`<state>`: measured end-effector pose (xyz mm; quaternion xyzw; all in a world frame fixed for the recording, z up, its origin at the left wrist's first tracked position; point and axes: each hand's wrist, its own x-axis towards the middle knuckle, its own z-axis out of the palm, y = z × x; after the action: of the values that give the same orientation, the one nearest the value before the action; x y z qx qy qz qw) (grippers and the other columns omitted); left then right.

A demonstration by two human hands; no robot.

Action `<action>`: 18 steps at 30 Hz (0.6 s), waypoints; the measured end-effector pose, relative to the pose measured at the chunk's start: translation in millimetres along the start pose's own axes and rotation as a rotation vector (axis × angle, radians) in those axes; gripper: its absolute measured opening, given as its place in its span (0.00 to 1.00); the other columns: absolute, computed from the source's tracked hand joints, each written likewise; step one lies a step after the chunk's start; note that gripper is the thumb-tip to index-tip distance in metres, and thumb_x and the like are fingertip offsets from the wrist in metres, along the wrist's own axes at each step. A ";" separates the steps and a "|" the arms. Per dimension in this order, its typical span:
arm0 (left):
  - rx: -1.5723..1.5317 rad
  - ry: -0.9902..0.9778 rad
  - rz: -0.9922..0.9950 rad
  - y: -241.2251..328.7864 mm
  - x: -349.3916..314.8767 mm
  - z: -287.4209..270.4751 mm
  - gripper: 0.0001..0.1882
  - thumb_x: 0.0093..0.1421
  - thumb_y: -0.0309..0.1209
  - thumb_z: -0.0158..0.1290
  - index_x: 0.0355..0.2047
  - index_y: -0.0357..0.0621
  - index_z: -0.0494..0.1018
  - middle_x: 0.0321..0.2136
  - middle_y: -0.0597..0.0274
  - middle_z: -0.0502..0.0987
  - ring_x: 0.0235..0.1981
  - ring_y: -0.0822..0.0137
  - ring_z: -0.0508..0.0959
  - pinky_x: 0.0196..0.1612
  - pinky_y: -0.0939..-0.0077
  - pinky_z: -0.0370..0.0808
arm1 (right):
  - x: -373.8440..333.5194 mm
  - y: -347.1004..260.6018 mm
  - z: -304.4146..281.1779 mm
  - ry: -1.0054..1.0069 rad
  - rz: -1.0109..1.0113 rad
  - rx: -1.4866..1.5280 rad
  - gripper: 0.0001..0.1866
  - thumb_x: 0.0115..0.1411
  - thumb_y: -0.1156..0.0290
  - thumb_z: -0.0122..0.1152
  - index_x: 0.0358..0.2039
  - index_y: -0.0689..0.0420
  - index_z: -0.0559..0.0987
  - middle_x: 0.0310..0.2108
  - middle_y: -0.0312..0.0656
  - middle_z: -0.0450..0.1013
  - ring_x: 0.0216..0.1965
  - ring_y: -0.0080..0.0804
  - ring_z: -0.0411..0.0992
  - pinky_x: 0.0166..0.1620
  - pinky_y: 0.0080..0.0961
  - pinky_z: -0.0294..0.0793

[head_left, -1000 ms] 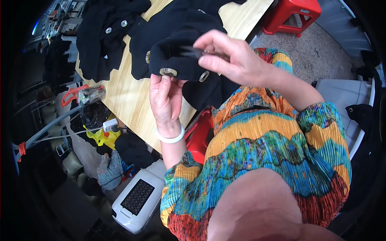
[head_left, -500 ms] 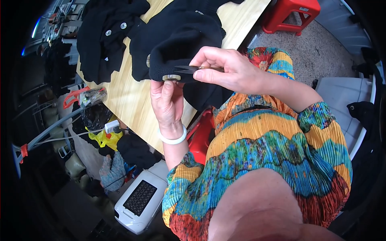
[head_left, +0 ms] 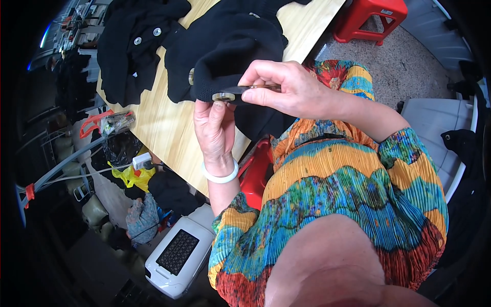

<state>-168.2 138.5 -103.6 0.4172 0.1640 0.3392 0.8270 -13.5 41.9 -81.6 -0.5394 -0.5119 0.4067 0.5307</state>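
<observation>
My left hand (head_left: 215, 128) pinches the edge of a black knit garment (head_left: 230, 46), thumb against a round button (head_left: 223, 96) with a pale rim and dark middle. In my right hand (head_left: 289, 89) is a pair of small thread snips (head_left: 239, 90), held between thumb and fingers. Their dark blades point left and reach the cloth right by the button; whether they touch a thread is too small to tell. A second button (head_left: 192, 77) shows on the garment's left edge. Most of the garment lies on the wooden table (head_left: 163, 138).
Another black garment (head_left: 128, 51) with light buttons lies at the table's far left. A clear bag with red handles (head_left: 116, 123) sits on the left table edge. Red stools (head_left: 371, 20) stand at the far right and under the table. A white boxy case (head_left: 181, 256) is at lower left.
The snips have come down and slightly left, their tips now against the cloth beside the button. My left hand and the button have shifted a little to the right and up.
</observation>
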 end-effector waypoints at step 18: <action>-0.286 0.003 -0.194 8.9 4.6 -8.1 0.22 0.59 0.30 0.42 0.54 0.45 0.56 0.49 0.58 0.65 0.50 0.60 0.66 0.51 0.60 0.65 | 28.1 13.6 -6.2 0.125 -0.229 0.217 0.16 0.55 0.73 0.54 0.44 0.61 0.65 0.34 0.35 0.68 0.38 0.17 0.66 0.43 0.14 0.66</action>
<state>-173.1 150.1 -101.3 0.2769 0.1549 0.2784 0.9065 -1.7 69.8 -91.4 -0.4411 -0.4893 0.3621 0.6595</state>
